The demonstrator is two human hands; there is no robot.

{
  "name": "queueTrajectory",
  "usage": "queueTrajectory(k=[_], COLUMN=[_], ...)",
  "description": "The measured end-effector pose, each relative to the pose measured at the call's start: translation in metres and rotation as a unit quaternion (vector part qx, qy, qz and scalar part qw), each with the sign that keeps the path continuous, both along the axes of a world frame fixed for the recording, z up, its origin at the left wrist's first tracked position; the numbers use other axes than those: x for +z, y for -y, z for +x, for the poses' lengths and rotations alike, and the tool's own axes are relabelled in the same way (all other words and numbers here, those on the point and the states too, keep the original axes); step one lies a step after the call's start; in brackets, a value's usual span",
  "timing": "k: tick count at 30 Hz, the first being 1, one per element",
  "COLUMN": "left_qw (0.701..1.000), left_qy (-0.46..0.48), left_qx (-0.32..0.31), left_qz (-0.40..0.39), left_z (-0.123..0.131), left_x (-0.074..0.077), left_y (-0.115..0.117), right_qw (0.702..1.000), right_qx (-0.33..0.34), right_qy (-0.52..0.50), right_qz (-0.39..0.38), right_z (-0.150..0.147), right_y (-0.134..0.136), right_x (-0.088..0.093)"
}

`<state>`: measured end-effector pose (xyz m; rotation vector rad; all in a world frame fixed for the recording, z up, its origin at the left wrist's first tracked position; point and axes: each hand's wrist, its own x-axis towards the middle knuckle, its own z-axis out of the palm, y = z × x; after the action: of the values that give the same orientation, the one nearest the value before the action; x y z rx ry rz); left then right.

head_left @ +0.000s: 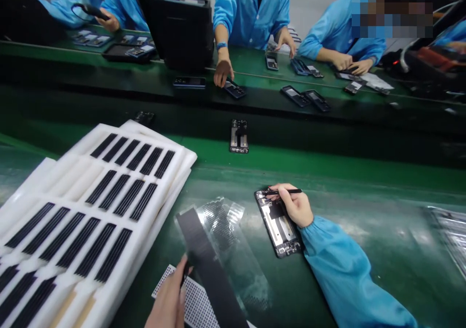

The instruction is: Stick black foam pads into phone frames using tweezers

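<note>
My right hand (296, 205) is closed on a thin black stylus (287, 191) and rests over an opened phone frame (278, 223) lying on the green bench. My left hand (171, 299) sits at the bottom edge, fingers pinched on the near end of a long black strip (207, 260). The strip lies across clear perforated film sheets (227, 231). A white dotted sheet (198, 303) lies under the left hand.
White foam trays (73, 172) with several black strips fill the left. Another phone frame (239, 136) lies on the dark conveyor belt (327, 129). Across it, several people in blue coats handle phones (306, 97) beside a black box (182, 29).
</note>
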<state>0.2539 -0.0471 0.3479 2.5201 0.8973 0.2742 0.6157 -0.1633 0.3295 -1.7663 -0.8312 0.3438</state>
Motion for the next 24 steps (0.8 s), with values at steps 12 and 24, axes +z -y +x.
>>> queueTrajectory(k=[12,24], left_qw=[0.984,0.935], left_qy=[0.051,-0.034], left_qx=[-0.164,-0.335], left_qz=[0.046,0.108], left_z=[0.085,0.171], left_x=[0.013,-0.012], left_y=[0.043,0.093], right_qw=[0.961,0.918], right_qx=[-0.158,-0.128], right_qy=[-0.136,-0.320], right_qz=[0.183,0.196], right_z=[0.052,0.091], right_y=[0.022,0.049], right_x=[0.001,-0.009])
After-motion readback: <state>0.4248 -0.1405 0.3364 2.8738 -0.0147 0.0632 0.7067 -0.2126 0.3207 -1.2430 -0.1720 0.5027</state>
